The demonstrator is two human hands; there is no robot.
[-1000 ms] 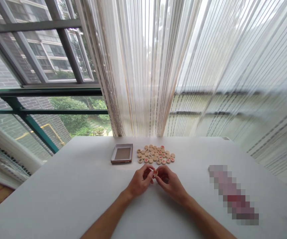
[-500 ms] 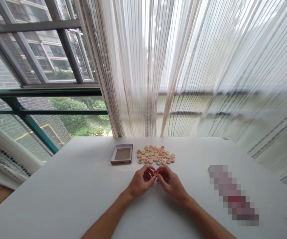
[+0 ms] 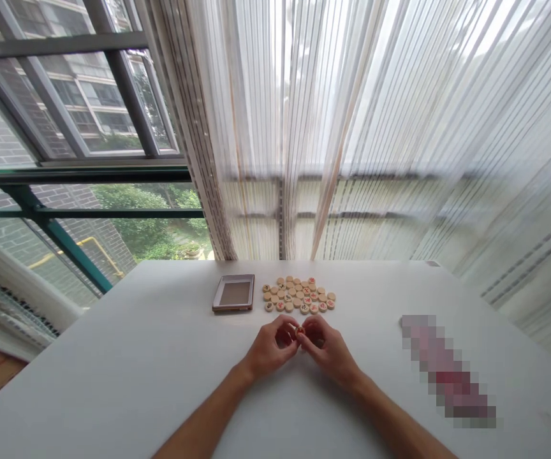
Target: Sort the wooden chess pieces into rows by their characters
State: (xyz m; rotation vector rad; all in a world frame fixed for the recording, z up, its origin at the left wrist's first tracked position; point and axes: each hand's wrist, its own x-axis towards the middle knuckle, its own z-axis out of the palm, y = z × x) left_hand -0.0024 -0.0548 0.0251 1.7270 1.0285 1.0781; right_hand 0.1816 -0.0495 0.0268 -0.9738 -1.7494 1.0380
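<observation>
Both hands meet over the middle of the white table (image 3: 127,357). My left hand (image 3: 270,349) and my right hand (image 3: 327,347) pinch one round wooden chess piece (image 3: 299,331) with a red mark between their fingertips. Just beyond them lies a flat cluster of several more round wooden chess pieces (image 3: 298,295), some marked red, some black. To the left of that cluster sits a small open box (image 3: 234,293) with a dark red rim.
A blurred-out pinkish object (image 3: 448,371) lies on the right side of the table. Sheer striped curtains (image 3: 352,127) hang behind the far table edge. A window with grey and green frames (image 3: 65,159) fills the left.
The hands stay together on the piece, with only small finger shifts. The curtain has swayed, and the view has tilted very slightly.
</observation>
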